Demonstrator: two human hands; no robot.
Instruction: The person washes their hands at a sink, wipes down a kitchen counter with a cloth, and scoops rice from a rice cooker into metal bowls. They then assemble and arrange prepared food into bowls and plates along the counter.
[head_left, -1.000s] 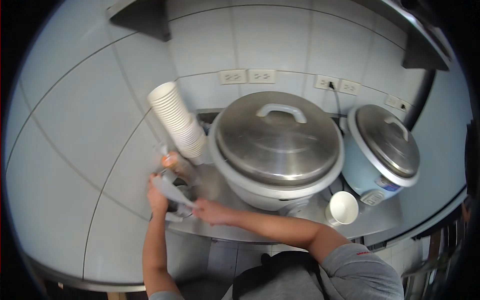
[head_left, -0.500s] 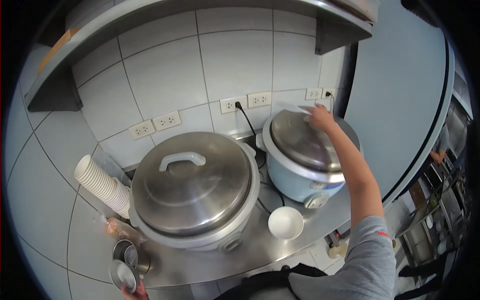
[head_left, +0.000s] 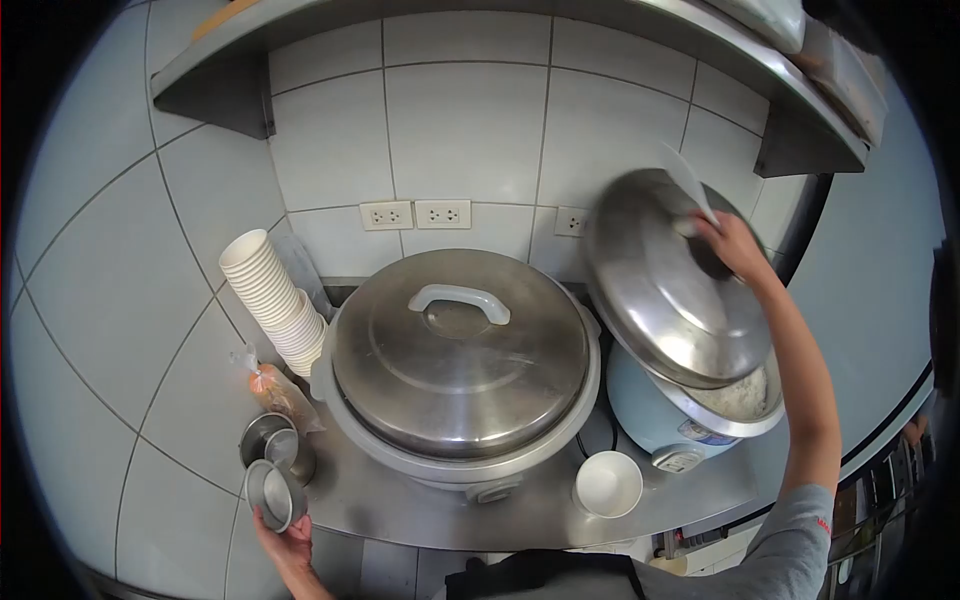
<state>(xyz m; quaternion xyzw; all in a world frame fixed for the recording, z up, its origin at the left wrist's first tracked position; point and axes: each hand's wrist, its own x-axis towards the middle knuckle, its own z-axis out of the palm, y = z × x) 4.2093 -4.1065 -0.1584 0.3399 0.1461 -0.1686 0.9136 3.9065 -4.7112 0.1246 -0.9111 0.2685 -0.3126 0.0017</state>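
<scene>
My right hand (head_left: 738,248) grips the steel lid (head_left: 650,275) of the light-blue rice cooker (head_left: 640,400) and tilts it up toward the wall. A pale rice paddle (head_left: 684,178) sticks up from the same hand. White rice (head_left: 738,398) shows inside the cooker under the raised lid. At the lower left, my left hand (head_left: 287,545) is closed around a small metal bowl (head_left: 275,496), its inside facing up. Just behind that bowl stands a metal container (head_left: 265,436) with something round in it.
A larger rice cooker (head_left: 460,370), lid on, fills the middle of the steel counter (head_left: 400,520). Stacked paper cups (head_left: 270,290) and a plastic bag of food (head_left: 280,392) stand left. A white bowl (head_left: 608,484) sits near the front edge. A shelf (head_left: 480,12) hangs overhead.
My right hand has lifted and tilted the blue cooker's lid, uncovering the rice. The view has shifted to the right. My left hand still holds the metal bowl.
</scene>
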